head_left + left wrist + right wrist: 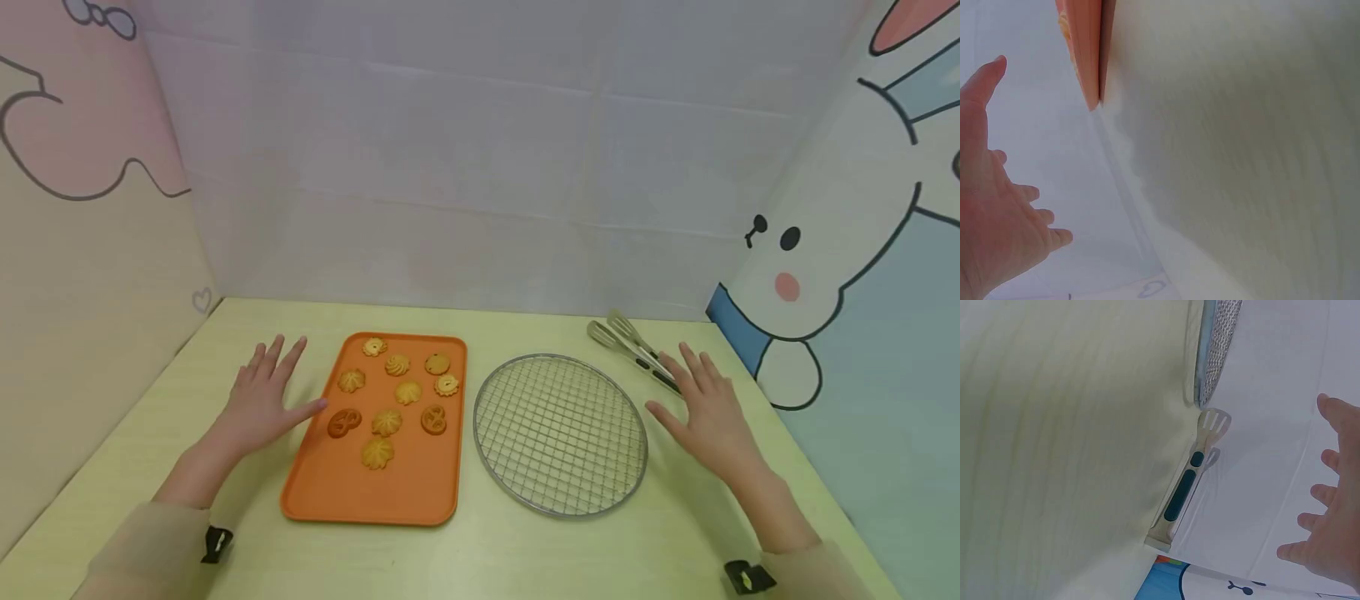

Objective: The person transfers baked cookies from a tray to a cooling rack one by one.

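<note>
An orange tray (420, 492) lies on the table, bearing several cookies, among them a swirl cookie (397, 364) and a pretzel-shaped cookie (344, 422). Right of it is a round wire cooling rack (560, 435) with nothing on its mesh. Metal tongs (633, 354) with dark grips and slotted ends lie behind the rack's right side. My left hand (258, 404) hovers with fingers spread by the tray's left edge, the thumb over or near that edge. My right hand (708, 417), fingers also spread, is held between the rack and the table's right side, near the tong handles. Both hands hold nothing.
The pale table (510, 558) meets a whitish back wall (480, 183). Cartoon-printed panels stand on both sides, a pink and cream one (90, 275) at left and a rabbit print (840, 250) at right.
</note>
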Action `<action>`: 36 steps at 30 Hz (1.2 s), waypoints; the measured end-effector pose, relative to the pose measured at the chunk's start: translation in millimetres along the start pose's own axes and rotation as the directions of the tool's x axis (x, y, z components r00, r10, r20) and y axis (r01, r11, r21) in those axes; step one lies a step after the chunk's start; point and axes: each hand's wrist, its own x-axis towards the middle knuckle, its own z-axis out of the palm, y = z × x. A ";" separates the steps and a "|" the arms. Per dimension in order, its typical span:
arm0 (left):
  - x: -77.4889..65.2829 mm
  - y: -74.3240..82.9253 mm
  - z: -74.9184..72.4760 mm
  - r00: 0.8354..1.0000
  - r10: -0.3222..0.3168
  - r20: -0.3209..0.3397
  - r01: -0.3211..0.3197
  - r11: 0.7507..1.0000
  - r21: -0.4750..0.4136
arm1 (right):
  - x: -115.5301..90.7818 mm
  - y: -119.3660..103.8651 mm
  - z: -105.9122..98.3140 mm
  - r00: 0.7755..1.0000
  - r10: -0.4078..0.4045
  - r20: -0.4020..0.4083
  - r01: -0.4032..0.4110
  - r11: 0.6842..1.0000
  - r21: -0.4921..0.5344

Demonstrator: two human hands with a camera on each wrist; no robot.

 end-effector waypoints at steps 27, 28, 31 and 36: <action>38.5 -27.4 15.2 0.928 -0.036 0.371 0.264 0.765 -0.587 | 48.6 70.4 30.0 0.991 0.083 0.102 -0.098 0.984 0.149; 38.9 -27.8 15.0 0.922 -0.025 0.386 0.272 0.753 -0.600 | 49.8 73.3 30.9 0.989 0.089 0.115 -0.106 0.983 0.147; 40.1 -27.7 15.2 0.903 -0.012 0.430 0.296 0.743 -0.600 | 52.6 79.9 33.0 0.981 0.112 0.156 -0.135 0.980 0.146; 43.0 -27.3 14.3 0.884 -0.007 0.468 0.306 0.766 -0.566 | 58.0 85.1 36.3 0.967 0.135 0.216 -0.167 0.977 0.135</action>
